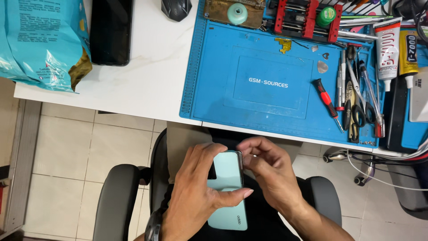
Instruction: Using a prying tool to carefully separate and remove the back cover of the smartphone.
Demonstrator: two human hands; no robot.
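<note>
A white flat table [147, 85] is filling the top of the frame, pale square floor tiles [89, 147] are showing lower left, and a black armchair [117, 196] is sitting below.

Bright, even light falls from above. The white counter [147, 85] shows a soft glare toward 11 o'clock, and the blue mat [272, 80] is evenly lit. Shadows are faint, darkest under the counter edge and below the chair [120, 196]. Focus is sharp throughout, with slight bending of lines at the edges.
</note>
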